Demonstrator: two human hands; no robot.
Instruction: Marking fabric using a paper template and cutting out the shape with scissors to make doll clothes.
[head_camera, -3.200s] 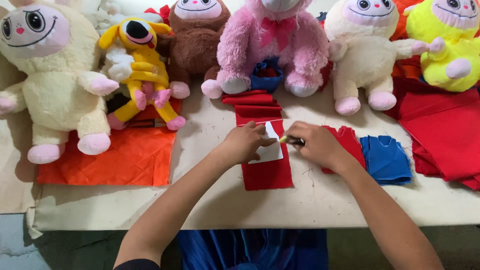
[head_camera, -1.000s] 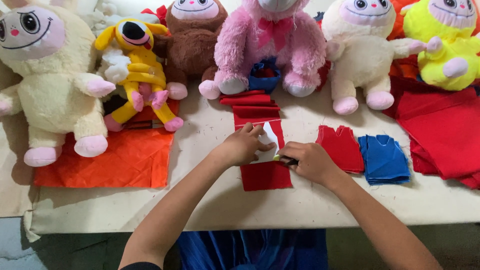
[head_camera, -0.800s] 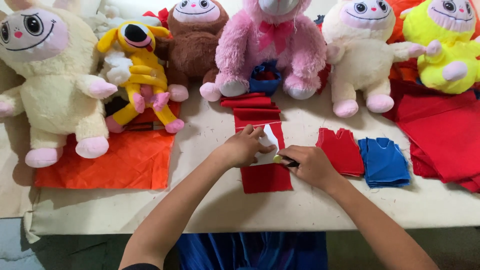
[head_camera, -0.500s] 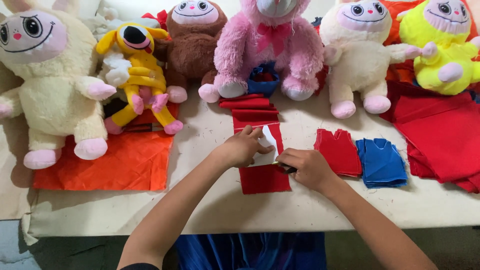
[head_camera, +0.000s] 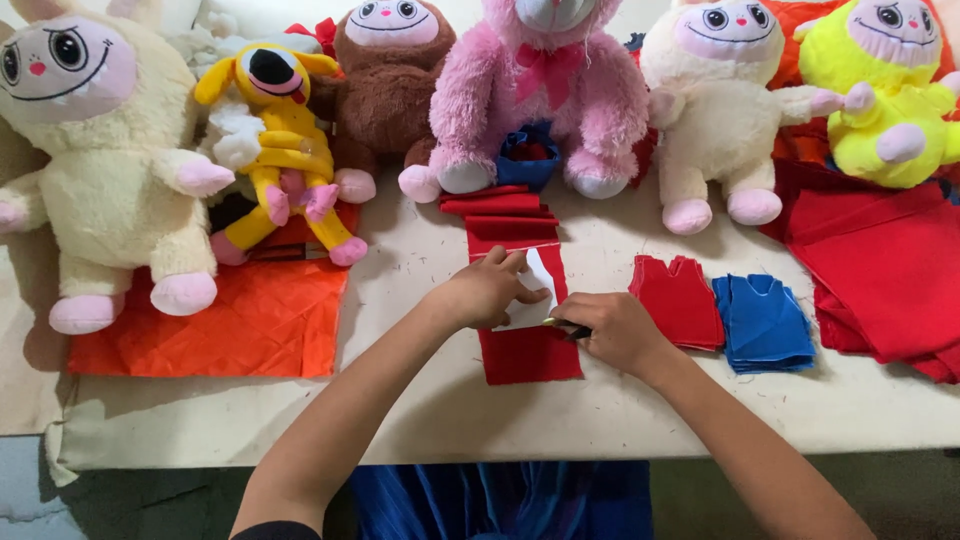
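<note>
A long strip of red fabric (head_camera: 530, 355) lies on the pale table (head_camera: 420, 400), folded in pleats at its far end. My left hand (head_camera: 487, 290) presses a white paper pattern (head_camera: 535, 290) flat onto the strip. My right hand (head_camera: 610, 330) grips a thin dark marking tool (head_camera: 562, 323), its tip at the pattern's lower edge. Both forearms reach in from the near edge.
Several plush toys line the back: cream (head_camera: 95, 170), yellow (head_camera: 280, 140), brown (head_camera: 390, 80), pink (head_camera: 545, 90), white (head_camera: 720, 100), bright yellow (head_camera: 890, 90). Cut red vests (head_camera: 680, 300) and blue vests (head_camera: 765, 322) lie to the right, orange cloth (head_camera: 240, 320) left, red cloth (head_camera: 890, 270) far right.
My right hand with the marking tool slid from the pattern's upper right down to its lower edge. My left hand stayed on the pattern.
</note>
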